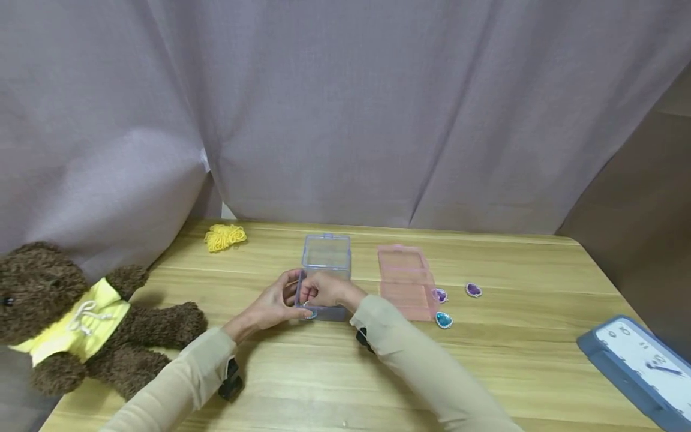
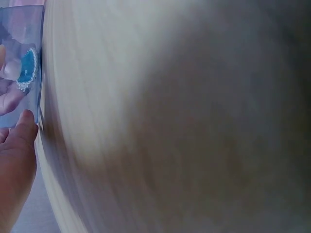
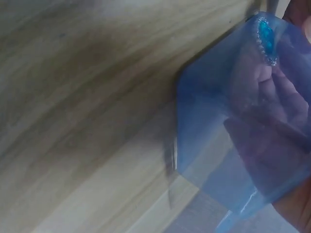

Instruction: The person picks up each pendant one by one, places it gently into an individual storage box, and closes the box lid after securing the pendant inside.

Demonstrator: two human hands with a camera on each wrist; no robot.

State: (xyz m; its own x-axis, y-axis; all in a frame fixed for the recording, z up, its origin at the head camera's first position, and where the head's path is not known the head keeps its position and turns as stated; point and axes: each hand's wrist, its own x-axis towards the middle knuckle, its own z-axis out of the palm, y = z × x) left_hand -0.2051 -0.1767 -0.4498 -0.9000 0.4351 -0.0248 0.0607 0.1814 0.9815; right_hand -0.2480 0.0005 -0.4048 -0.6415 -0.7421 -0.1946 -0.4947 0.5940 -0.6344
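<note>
A clear blue-violet plastic box [image 1: 332, 314] stands on the table with its lid [image 1: 326, 252] raised at the back. My left hand [image 1: 274, 305] grips its left side, thumb at the front corner. Inside the box is my right hand [image 1: 326, 289], fingers curled, pinching a teardrop blue gem with a pale beaded rim [image 3: 265, 39]. Through the box wall, the left wrist view also shows this blue gem [image 2: 27, 68] at the fingertips. The right wrist view sees the right fingers [image 3: 279, 94] only through the tinted plastic.
Right of the blue box lies an open pink box [image 1: 407, 300]. Near it are a blue gem [image 1: 444, 320] and two purple gems [image 1: 473, 290]. Yellow cord [image 1: 224, 237] lies at back left, a brown teddy bear [image 1: 156, 324] at left, a blue-framed clock [image 1: 637, 360] at right.
</note>
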